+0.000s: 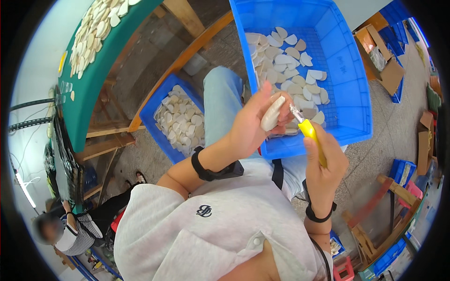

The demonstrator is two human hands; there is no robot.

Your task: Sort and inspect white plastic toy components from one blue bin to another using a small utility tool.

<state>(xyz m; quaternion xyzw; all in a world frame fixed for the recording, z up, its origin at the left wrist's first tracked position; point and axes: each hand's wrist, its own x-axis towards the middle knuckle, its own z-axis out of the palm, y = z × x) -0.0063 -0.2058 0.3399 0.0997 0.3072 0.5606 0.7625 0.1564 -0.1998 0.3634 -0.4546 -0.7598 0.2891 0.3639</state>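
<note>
My left hand (255, 122) grips a pale, flat wedge-shaped piece (272, 114) and holds it up over my lap. My right hand (324, 161) is closed around a yellow-handled utility knife (311, 133), whose metal blade tip touches the piece's edge. Just beyond both hands sits a large blue crate (349, 89) on my knee, holding several similar pale pieces (290, 61). A dark band is on each wrist.
A smaller blue bin (157, 105) of pale pieces stands on the floor to the left. A green table (91, 89) at upper left carries many more pieces. Another person sits at lower left. Cardboard boxes and blue crates line the right side, with wooden frames at lower right.
</note>
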